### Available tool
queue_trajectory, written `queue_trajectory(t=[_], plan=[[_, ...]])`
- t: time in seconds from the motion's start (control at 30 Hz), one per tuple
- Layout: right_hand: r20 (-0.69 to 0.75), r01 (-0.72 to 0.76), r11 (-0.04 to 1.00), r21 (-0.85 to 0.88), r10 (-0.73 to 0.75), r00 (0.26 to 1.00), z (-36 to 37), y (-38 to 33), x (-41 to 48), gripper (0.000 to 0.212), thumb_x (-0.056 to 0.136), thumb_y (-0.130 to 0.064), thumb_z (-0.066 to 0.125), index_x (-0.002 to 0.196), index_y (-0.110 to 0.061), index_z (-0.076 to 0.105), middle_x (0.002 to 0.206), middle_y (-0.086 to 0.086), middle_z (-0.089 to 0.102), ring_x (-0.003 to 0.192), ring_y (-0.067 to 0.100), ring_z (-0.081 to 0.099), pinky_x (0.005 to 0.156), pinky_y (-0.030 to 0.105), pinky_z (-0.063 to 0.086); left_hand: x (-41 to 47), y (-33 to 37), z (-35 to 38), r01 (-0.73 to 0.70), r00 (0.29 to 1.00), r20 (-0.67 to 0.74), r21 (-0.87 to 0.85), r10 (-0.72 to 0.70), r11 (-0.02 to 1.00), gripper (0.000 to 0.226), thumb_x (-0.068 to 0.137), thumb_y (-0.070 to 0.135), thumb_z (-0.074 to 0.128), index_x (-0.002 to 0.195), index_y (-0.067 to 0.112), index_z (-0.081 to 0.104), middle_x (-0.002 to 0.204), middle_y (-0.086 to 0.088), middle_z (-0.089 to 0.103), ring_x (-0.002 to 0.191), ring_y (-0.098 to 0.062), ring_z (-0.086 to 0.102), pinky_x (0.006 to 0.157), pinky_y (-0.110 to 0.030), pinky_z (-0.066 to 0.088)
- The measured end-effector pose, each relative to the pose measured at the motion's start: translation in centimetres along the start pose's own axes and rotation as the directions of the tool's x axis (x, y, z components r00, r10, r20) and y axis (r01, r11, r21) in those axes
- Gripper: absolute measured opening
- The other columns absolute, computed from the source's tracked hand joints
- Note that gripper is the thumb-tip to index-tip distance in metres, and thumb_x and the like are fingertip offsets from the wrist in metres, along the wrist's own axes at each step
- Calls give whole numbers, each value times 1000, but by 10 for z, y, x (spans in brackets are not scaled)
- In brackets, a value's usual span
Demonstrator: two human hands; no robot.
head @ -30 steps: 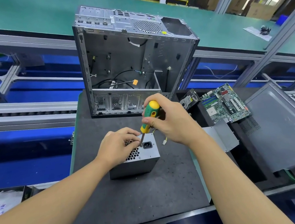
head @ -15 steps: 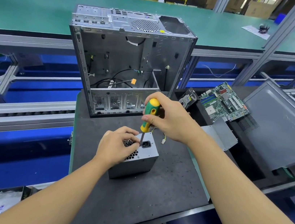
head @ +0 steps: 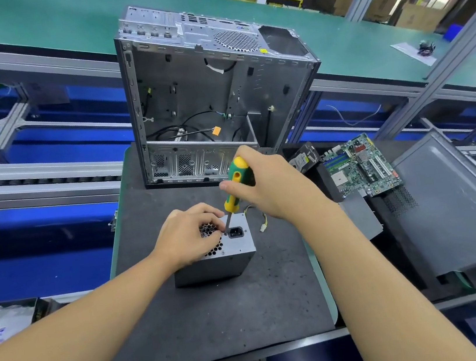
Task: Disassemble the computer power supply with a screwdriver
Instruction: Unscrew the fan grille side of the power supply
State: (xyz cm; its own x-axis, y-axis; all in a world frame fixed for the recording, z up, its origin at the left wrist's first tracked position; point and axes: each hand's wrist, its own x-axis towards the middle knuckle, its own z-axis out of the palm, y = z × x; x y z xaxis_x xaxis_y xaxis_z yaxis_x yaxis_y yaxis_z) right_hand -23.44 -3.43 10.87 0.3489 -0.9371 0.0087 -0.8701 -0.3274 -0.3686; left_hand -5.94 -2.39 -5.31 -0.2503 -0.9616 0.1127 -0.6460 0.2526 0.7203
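Observation:
A grey metal power supply [head: 234,249] stands on the black foam mat [head: 219,314], its face with the fan grille and the black power socket turned up. My left hand [head: 189,233] rests on top of it, over the grille, fingers curled by the screwdriver tip. My right hand [head: 264,182] grips the green and yellow handle of a screwdriver [head: 236,186]. Its shaft points down to a spot just left of the socket. A short yellow and black cable with a white plug [head: 263,227] lies to the right of the box.
An empty open computer case [head: 212,92] stands upright at the mat's far edge. To the right lie a green motherboard [head: 360,167], a drive [head: 304,157], a grey metal plate [head: 361,218] and a grey side panel [head: 460,207]. A bin with plastic bags [head: 3,323] sits at the left.
Both hands stay at the power supply. The right hand has shifted its grip a little on the screwdriver handle; the tip stays beside the socket.

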Motion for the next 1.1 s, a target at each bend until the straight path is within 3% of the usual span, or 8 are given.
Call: queue_trajectory(t=[0.1,0.2,0.33,0.63,0.83,0.97,1.03,1.1], plan=[[-52,-44,998,-54,41,998,3,-9,-1,41,93,-66,41,86,-25,39,70,1,57,66,24,55,54,33,41,-1,0,1,-16,1000,-18,-8,16,1000,19,82,26,71,75,44,69,102,38,58,79,10,55,92,-30,38],[-93,-85,985,-147,72,993,0,-16,-2,52,93,-72,26,81,-25,41,66,-3,54,64,17,50,52,30,32,-1,1,1,-32,999,-24,0,32,999,21,82,26,71,74,45,68,101,37,58,79,3,58,94,-32,40],[-33,-105,985,-140,101,994,-5,-19,4,40,100,-54,37,83,-19,45,71,1,54,70,30,53,58,35,35,-1,1,-1,-17,1000,-18,-23,17,1000,33,82,26,69,67,55,60,104,36,60,78,0,58,91,-31,42],[221,-39,999,2,37,975,-25,-20,-1,12,98,-33,43,103,-30,53,78,-4,61,58,16,53,54,32,44,-1,-2,2,-8,1000,-18,19,8,1000,25,82,29,68,71,51,63,106,36,59,83,-2,57,96,-27,35],[164,-66,996,-58,75,984,-22,-23,1,18,94,-32,45,106,-24,54,82,-6,54,70,12,49,55,30,33,-1,-2,3,-28,999,-27,20,28,999,21,82,29,68,72,48,65,108,35,60,76,5,54,94,-26,35],[93,-80,992,-94,88,992,-16,-25,0,41,98,-59,39,101,-21,54,77,-2,57,75,18,56,59,33,42,-1,-3,3,-46,999,-20,12,46,999,15,81,33,66,75,47,67,108,35,60,81,1,58,93,-28,36],[70,-62,994,-89,68,995,-16,-25,0,37,100,-55,41,105,-23,58,77,-6,55,78,18,56,59,32,40,-2,-3,3,-35,999,-20,8,35,999,15,80,35,64,74,49,66,108,36,59,84,-3,60,94,-27,35],[101,-31,996,-79,39,994,-16,-25,1,30,102,-44,43,122,-27,58,96,-4,53,90,20,55,70,33,42,-2,-3,3,-25,999,-22,14,25,1000,15,80,37,62,73,50,65,108,37,58,84,-5,60,93,-25,33]])
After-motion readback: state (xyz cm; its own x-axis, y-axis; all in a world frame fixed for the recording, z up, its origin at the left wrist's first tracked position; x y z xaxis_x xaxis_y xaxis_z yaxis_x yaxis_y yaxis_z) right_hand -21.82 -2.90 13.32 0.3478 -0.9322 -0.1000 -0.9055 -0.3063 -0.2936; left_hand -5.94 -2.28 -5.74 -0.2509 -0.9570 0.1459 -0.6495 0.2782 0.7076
